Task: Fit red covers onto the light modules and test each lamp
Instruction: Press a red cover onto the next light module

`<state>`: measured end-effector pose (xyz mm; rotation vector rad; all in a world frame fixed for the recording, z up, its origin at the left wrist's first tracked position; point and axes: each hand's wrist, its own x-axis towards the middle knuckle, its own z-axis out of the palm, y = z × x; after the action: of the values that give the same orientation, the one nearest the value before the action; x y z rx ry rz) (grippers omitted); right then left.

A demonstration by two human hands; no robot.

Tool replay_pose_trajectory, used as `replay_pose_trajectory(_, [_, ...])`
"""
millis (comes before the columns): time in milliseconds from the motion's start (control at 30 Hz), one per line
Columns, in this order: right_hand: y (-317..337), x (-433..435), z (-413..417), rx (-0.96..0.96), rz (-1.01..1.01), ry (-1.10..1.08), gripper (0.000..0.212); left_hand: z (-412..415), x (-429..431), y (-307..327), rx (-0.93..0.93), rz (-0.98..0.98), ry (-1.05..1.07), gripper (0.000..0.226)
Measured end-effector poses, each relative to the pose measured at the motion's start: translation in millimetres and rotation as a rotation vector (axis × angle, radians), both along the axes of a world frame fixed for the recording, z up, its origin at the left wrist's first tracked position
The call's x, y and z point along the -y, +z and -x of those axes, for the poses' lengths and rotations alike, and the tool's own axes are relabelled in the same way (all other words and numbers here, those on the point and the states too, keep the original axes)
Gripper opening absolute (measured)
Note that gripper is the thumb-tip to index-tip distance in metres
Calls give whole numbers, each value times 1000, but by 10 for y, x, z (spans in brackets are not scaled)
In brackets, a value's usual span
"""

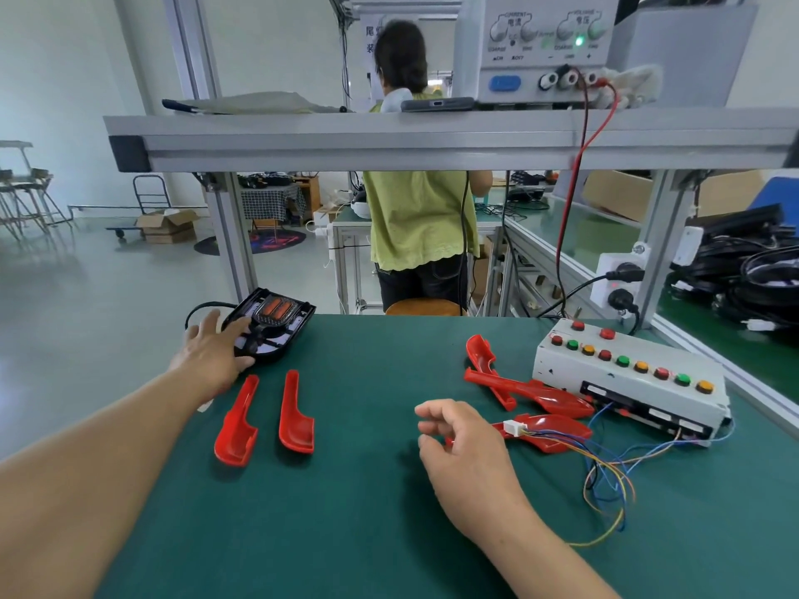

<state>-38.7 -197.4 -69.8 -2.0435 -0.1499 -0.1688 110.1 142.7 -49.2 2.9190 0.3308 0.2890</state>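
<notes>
A black light module [276,322] with an orange lens lies at the far left edge of the green mat. My left hand [216,352] grips its near left side, thumb on top. Two red covers [237,421] [295,415] lie side by side just in front of it. More red covers [525,389] are piled at the right by the white test box [627,373]. My right hand [462,451] hovers over the mat with loosely curled fingers and holds nothing. A white connector [514,427] on coloured wires rests on a red cover right of that hand.
The test box carries rows of red, green and yellow buttons; its coloured wires [605,473] loop over the mat. A power supply [544,49] stands on the aluminium shelf [389,136] overhead. A person in a green shirt [419,218] stands behind the bench.
</notes>
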Motion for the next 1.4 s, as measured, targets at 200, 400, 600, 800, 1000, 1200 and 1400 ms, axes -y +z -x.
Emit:
replay_pose_trajectory(200, [-7, -8, -2, -6, -3, -1, 33, -29, 40, -64, 51, 211, 13, 65])
replay_pose_trajectory(400, [-2, -6, -3, 6, 14, 3, 33, 2, 183, 26, 74, 184, 40, 24])
replay_pose_trajectory(600, [21, 4, 5, -2, 5, 3, 32, 27, 297, 226, 39, 68, 17, 20])
replay_pose_trajectory(800, [28, -4, 10, -13, 2, 2, 31, 73, 603, 675, -7, 18, -11, 8])
replay_pose_trajectory(1000, [31, -17, 30, -52, -13, 0, 29, 165, 1072, 974, -112, -28, -116, 24])
replay_pose_trajectory(1200, [73, -22, 46, -105, -61, 21, 26, 379, 1674, 1016, -191, -69, -212, 17])
replay_pose_trajectory(1400, [100, -26, 28, -240, -231, 70, 25, 598, 2101, 749, -159, -48, -260, 11])
